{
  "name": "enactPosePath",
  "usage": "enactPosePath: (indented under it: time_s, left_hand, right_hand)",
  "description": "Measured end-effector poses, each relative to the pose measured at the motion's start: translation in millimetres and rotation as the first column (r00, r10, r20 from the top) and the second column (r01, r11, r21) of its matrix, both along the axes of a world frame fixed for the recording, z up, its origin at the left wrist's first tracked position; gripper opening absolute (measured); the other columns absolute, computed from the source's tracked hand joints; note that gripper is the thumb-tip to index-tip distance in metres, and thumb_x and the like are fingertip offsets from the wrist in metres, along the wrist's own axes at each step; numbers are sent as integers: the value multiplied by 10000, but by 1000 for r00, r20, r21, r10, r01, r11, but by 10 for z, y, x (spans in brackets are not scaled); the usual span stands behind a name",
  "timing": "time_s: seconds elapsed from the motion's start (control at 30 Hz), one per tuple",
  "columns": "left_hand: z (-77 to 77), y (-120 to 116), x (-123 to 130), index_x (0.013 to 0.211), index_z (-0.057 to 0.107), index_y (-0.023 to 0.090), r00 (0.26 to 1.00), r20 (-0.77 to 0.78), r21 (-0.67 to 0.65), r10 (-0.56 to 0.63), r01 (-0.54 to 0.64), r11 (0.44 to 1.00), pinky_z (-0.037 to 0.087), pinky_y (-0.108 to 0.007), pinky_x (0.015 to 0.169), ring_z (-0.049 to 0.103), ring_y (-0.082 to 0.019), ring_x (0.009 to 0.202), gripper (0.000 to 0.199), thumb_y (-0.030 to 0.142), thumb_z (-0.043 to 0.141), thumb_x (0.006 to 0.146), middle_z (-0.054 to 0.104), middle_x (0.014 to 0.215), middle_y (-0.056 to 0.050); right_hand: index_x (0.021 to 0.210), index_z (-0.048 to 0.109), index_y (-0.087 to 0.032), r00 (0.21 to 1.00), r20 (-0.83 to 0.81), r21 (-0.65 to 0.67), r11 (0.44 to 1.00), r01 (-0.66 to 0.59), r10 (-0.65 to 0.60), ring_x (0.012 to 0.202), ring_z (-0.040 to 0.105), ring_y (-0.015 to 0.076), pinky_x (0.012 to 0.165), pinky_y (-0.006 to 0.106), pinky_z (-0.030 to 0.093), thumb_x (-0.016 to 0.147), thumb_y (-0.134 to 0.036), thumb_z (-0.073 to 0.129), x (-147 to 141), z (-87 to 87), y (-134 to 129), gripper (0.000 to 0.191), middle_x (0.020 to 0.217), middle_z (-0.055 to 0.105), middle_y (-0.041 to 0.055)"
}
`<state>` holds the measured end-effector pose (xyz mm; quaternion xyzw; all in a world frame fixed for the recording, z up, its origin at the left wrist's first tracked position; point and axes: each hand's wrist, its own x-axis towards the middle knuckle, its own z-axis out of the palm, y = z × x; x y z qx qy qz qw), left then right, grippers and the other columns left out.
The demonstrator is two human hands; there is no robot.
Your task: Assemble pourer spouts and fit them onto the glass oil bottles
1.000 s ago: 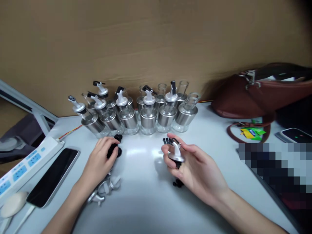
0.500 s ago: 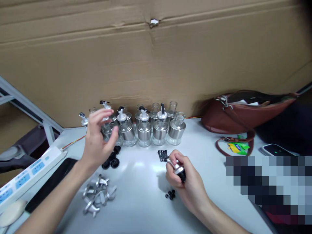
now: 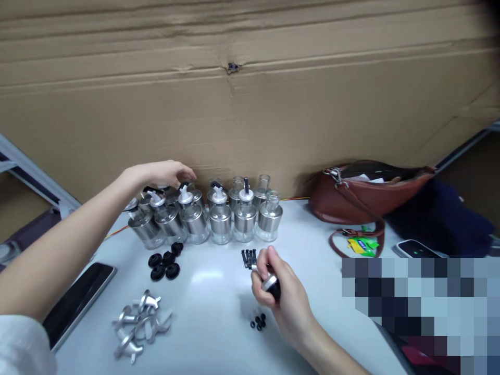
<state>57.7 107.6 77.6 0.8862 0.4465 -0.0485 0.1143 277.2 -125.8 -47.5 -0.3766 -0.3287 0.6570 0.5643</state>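
My right hand (image 3: pixel 279 297) is closed around a pourer spout (image 3: pixel 270 283), a silver metal piece with a black stopper end. Its narrow tip points towards several small black flip caps (image 3: pixel 249 258) on the table. Several small black rings (image 3: pixel 258 322) lie just left of my right wrist. My left hand (image 3: pixel 170 172) arches over the back row of glass bottles, its fingers bent down and apart, their tips partly hidden behind the spouts. Several glass bottles with steel bands (image 3: pixel 221 221) stand in two rows; some in front carry pourer spouts, while the rightmost front bottle (image 3: pixel 270 219) has a bare neck.
Black rubber stoppers (image 3: pixel 164 263) and loose silver spouts (image 3: pixel 142 325) lie in piles on the left. A black phone-like slab (image 3: pixel 84 299) rests beneath my left forearm. A brown bag (image 3: pixel 363 195) sits at the right, and a cardboard wall (image 3: pixel 273 114) rises behind the bottles.
My left hand has moved from in front of the bottles to up and over their back row. My right hand still holds the spout. The view has shifted somewhat.
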Motion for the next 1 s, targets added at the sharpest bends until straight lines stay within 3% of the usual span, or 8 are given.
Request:
enactPosePath:
  time_s: [0.17,0.37,0.43,0.5,0.6,0.7,0.8,1.0]
  left_hand:
    - [70,-90,59,931,703,190,1000,-11,82,-4,5,997,496,-270,789,673,-179,826,238,170,577,731,745,910,-17]
    - [671,-339,-81,1122,549,50,969,221,424,113,-200,883,433,-395,930,604,-187,1072,497,442,314,927,627,1008,-8]
    - [797,-479,-75,1140,512,105,836,548,467,-32,-274,841,448,-346,955,602,-163,1105,450,480,385,927,631,1095,6]
    - [815,-647,-4,1171,469,197,538,820,413,-198,-314,855,504,-320,910,630,-131,1082,325,436,381,970,640,1141,43]
    - [640,-940,176,1141,508,178,212,956,268,-201,-365,891,508,-329,852,641,-104,1051,377,273,157,1042,641,969,85]
    - [270,-1281,341,965,591,161,-42,983,167,-181,-224,960,545,-251,650,671,-89,692,237,374,486,964,588,722,71]
    - [-186,-1657,435,972,518,204,-32,999,6,-7,-27,1000,563,-271,587,651,-139,625,342,463,674,811,608,688,43]
    - [-870,-2180,438,1067,316,306,78,934,-355,348,122,927,520,-263,705,633,-117,762,207,398,466,958,585,814,48]
  right_hand:
    - [886,441,-211,989,140,65,997,32,-41,461,259,81,467,207,173,837,-447,569,-11,18,-8,273,499,409,-88]
    - [1073,397,-214,940,298,159,980,123,-166,500,376,122,503,230,268,871,-466,544,7,-29,-30,355,528,454,-82]
    - [1107,408,-210,924,334,200,972,124,-186,526,407,127,529,240,315,880,-434,546,8,-43,-49,347,574,493,-63]
    - [1127,424,-212,910,358,229,965,129,-207,547,426,125,559,242,356,878,-392,553,-1,-45,-70,332,607,505,-55]
    - [1109,452,-224,899,374,266,955,131,-228,532,426,116,541,226,384,864,-340,558,-22,-32,-89,291,607,487,-63]
    - [1115,450,-246,875,377,352,921,169,-304,513,443,107,498,204,392,822,-281,591,-30,-24,-89,327,631,510,-65]
    - [1025,480,-249,833,418,449,879,158,-363,483,425,94,453,182,358,827,-233,577,-24,-51,-102,221,600,482,-74]
    - [1076,484,-282,786,502,593,805,-8,-362,456,396,92,447,194,324,938,-240,455,-44,-176,-165,147,574,434,-79]
